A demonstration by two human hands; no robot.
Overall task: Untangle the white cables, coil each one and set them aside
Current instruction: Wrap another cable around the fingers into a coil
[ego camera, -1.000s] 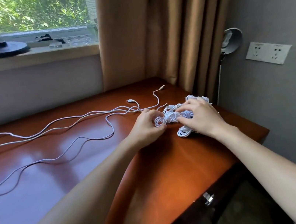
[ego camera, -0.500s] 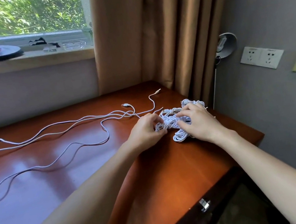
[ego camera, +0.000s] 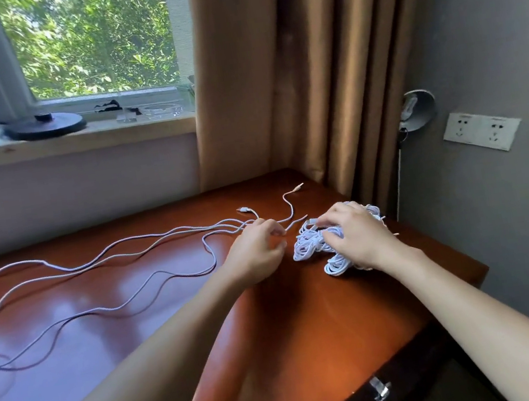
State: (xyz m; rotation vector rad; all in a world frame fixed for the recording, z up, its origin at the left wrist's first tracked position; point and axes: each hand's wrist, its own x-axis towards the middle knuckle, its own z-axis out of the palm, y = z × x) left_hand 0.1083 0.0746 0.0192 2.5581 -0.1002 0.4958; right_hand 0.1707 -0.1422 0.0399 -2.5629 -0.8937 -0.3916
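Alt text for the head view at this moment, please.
A person's right hand rests on a pile of coiled white cables at the right end of a red-brown desk, the left hand beside it. Long loose cables trail left from the left hand across the desk, under a window.

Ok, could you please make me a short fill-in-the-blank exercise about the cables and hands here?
1. The right hand rests on the pile of coiled ____.
2. The loose cables stretch across the table toward its ____ side.
3. Every cable is ____ in colour.
Missing words: cables; left; white.
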